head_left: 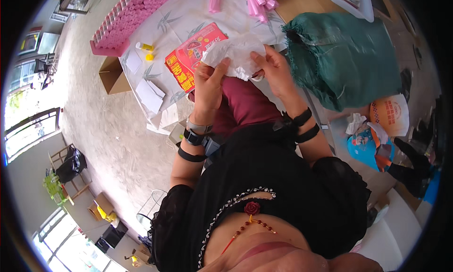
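Note:
A thin, crumpled white sheet (236,51) is stretched between my two hands; whether it is paper or plastic I cannot tell. My left hand (210,82) pinches its left corner between thumb and fingers. At the opposite side, my right hand (276,70) grips the edge with the thumb on top. Beneath and left of the sheet lies a flat red and yellow printed package (186,60), partly covered by it. The table (163,34) under these has a pale cloth with grey leaf patterns.
A long stack of pink rolls (130,20) fills a pink tray at the far left. Further along lie loose pink rolls (257,2), a yellow glue stick (145,46) and white papers (150,95). To my right are a green cloth bundle (342,60) and an orange-white paper tub (390,114).

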`<state>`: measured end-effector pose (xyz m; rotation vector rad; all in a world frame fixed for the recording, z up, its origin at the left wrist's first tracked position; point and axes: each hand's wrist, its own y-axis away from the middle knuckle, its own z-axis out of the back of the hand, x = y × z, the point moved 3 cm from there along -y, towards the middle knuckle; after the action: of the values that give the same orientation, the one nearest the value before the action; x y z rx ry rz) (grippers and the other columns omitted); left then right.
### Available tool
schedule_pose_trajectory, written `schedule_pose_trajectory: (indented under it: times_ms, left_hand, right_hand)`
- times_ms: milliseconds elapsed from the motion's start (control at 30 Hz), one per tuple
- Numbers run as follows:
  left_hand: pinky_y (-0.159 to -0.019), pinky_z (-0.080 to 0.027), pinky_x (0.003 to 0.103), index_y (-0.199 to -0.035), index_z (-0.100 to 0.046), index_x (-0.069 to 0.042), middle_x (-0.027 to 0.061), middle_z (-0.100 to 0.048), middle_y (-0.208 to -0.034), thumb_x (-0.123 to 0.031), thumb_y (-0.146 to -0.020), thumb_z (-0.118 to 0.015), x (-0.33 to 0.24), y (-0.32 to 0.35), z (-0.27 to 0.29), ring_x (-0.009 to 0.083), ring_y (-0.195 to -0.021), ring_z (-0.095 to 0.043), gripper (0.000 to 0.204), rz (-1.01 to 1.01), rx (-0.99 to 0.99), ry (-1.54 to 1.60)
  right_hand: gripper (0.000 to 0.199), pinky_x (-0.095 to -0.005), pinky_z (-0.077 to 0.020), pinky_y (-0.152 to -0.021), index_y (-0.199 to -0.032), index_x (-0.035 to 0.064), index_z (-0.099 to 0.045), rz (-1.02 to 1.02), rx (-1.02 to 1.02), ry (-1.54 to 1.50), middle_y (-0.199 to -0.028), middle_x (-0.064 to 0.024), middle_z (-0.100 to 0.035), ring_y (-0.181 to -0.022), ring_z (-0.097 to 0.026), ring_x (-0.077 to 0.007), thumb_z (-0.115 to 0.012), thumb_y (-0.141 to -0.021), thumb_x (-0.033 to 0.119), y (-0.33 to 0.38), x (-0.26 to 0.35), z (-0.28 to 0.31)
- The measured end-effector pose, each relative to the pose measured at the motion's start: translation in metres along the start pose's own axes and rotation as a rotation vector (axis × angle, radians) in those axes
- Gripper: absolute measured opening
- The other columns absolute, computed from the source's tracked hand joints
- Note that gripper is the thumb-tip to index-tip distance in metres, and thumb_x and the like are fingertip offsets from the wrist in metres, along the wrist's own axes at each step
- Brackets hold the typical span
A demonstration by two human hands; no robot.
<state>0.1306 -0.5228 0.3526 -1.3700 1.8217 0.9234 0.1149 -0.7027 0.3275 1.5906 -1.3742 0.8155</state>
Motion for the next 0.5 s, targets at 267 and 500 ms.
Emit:
schedule_pose_trajectory:
  times_ms: [267, 500]
  left_hand:
    - [-0.084, -0.054, 0.034, -0.112, -0.073, -0.009, 0.0109, -0.062, -0.127, 0.008, -0.077, -0.070, -0.037, 0.009, -0.004, 0.0241, -0.103, -0.064, 0.040, -0.555, 0.221, -0.921]
    - [-0.088, -0.054, 0.037, -0.116, -0.074, -0.016, 0.0144, -0.052, -0.139, 0.001, -0.068, -0.071, -0.045, 0.020, -0.024, 0.0321, -0.113, -0.059, 0.051, -0.746, 0.335, -1.440]
  right_hand:
    - [0.028, -0.0260, -0.0585, -0.081, -0.124, 0.0012, -0.062, -0.112, 0.035, -0.292, -0.098, -0.0039, -0.069, -0.087, -0.067, -0.0092, -0.062, -0.101, 0.016, 0.000, 0.026, -0.026]
    - [0.031, -0.0218, -0.0485, -0.078, -0.128, 0.0023, -0.064, 0.031, 0.093, 0.147, -0.099, 0.0015, -0.066, -0.089, -0.059, -0.0032, -0.057, -0.105, 0.022, -0.010, 0.010, -0.009]
